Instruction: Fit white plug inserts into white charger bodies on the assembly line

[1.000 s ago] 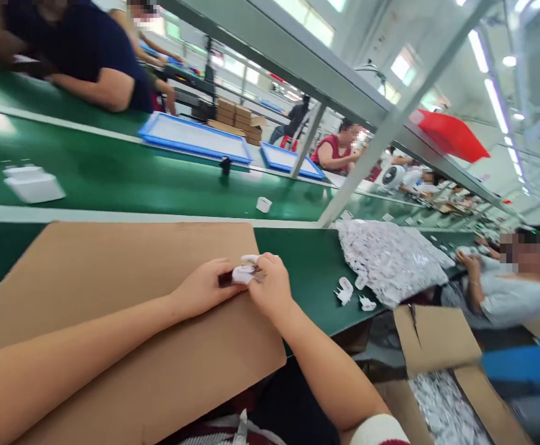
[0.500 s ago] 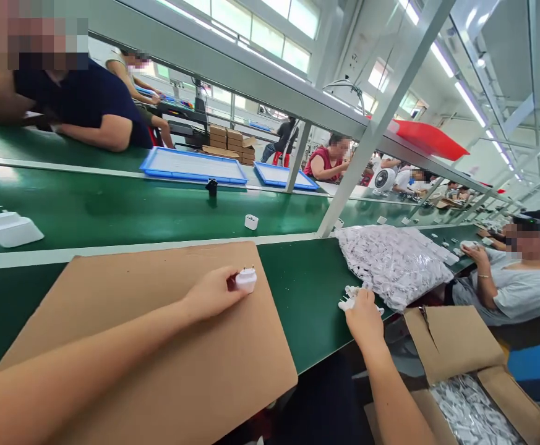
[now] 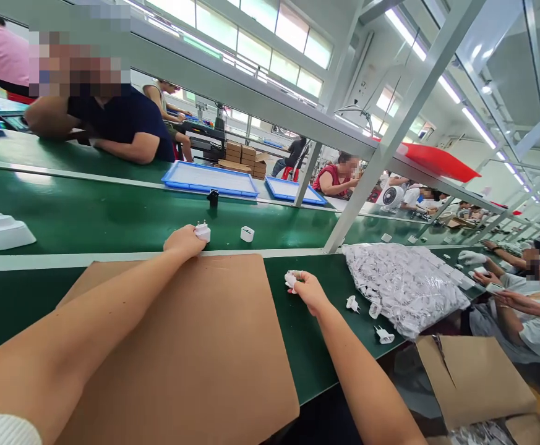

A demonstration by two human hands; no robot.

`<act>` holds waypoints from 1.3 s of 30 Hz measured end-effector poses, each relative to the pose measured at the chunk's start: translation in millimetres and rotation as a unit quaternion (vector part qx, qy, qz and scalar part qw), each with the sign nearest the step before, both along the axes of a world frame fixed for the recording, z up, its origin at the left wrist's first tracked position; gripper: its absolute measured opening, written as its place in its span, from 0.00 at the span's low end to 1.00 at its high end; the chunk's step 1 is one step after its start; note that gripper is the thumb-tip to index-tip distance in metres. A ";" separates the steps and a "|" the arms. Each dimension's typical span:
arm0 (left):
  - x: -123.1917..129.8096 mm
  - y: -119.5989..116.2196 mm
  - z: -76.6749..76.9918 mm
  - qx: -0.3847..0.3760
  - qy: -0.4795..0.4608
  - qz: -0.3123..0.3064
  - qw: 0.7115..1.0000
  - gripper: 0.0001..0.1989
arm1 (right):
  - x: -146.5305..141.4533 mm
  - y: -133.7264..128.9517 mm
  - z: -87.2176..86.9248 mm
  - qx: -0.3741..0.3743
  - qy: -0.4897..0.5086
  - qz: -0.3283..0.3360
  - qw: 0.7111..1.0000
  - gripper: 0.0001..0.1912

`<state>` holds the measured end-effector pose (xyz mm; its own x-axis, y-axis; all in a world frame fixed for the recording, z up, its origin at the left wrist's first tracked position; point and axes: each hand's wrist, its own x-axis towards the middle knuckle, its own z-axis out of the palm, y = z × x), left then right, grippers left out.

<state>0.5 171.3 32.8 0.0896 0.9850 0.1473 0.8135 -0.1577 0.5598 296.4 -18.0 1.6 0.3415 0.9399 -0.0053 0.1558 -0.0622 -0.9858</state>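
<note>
At the near edge of the green belt (image 3: 112,213), my left hand (image 3: 181,242) is closed on a white charger plug (image 3: 203,232) with its two pins pointing up. A white plastic housing (image 3: 247,233) stands on the belt to its right. Over the green bench top, my right hand (image 3: 307,292) pinches a small white plug piece (image 3: 291,280), partly covered by the fingers. Loose white plug heads, one nearer the bag (image 3: 353,303) and another by the bench edge (image 3: 384,335), lie to the right of that hand. Another white charger (image 3: 5,232) rests on the belt at far left.
A brown cardboard sheet (image 3: 181,346) covers the bench before me. A clear bag of white parts (image 3: 404,281) lies at right, above an open carton (image 3: 478,377). A slanted metal post (image 3: 362,198) rises beyond the bench. Co-workers sit opposite and at right.
My left hand has carried the charger plug forward from over the cardboard to the belt. My right hand has moved left from beside the bag, leaving several white plug parts there.
</note>
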 end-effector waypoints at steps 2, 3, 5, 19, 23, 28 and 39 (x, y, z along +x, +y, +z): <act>5.2 -3.5 -1.1 0.071 0.025 0.056 0.996 0.28 | -2.9 8.7 -2.7 0.011 0.044 0.010 0.999 0.23; 10.6 -5.6 -1.9 0.126 0.044 0.063 0.989 0.31 | -3.6 10.2 -3.1 0.016 0.067 0.015 0.997 0.24; 25.6 -7.2 -4.4 0.227 0.090 -0.009 0.970 0.36 | -3.5 9.2 -1.7 0.019 0.124 0.028 0.992 0.26; 78.0 12.7 5.6 0.051 0.143 -0.192 0.970 0.21 | -8.9 -6.7 8.1 0.036 0.155 0.027 0.987 0.22; 75.4 -65.1 2.3 0.046 0.054 -0.265 0.962 0.16 | -16.3 -11.8 13.0 0.052 0.091 -0.025 0.994 0.23; 63.3 -155.3 -16.8 0.005 -0.056 -0.322 0.945 0.12 | -30.5 -24.2 17.7 0.082 0.007 0.012 0.997 0.19; 59.5 -163.3 -38.4 -0.018 -0.172 -0.325 0.930 0.15 | -56.3 -29.7 10.8 0.221 -0.259 0.142 0.930 0.10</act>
<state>60.0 8.0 -5.6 0.6218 0.7440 0.2446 0.3248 -0.5292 0.7838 240.1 -47.7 12.4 -0.0719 0.8636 0.4990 0.5639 0.4478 -0.6939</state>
